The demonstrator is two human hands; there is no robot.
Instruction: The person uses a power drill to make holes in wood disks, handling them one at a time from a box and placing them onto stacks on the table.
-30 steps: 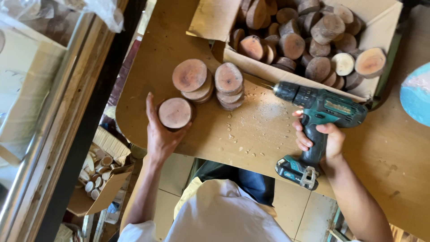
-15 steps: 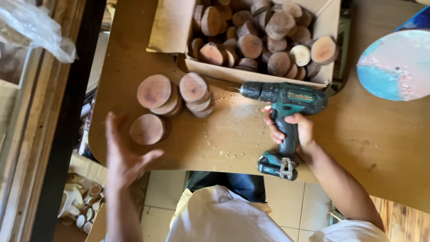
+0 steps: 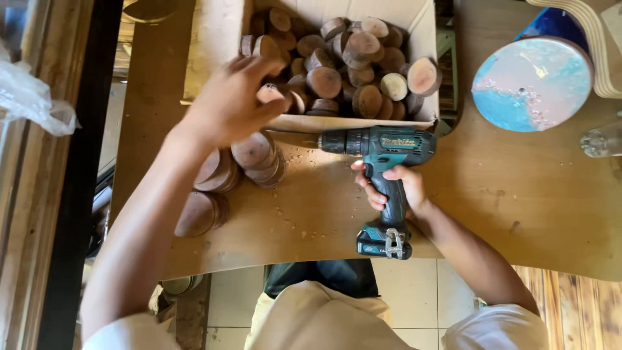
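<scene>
Left hand (image 3: 227, 107) reaching over cardboard box (image 3: 424, 39) of wood slices (image 3: 324, 81); right hand (image 3: 392, 188) gripping teal cordless drill (image 3: 382, 146) on table (image 3: 518, 194).

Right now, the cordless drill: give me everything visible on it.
The cordless drill has a teal plastic body with black trim, a black chuck and a thin bit pointing left toward the stacked wood slices. It lies on its side on the plywood worktop, just below the front wall of the cardboard box. A black and teal battery pack with a metal clip sits at the foot of the grip, near the table edge. The right hand wraps the handle; the left hand is away at the box.
</scene>
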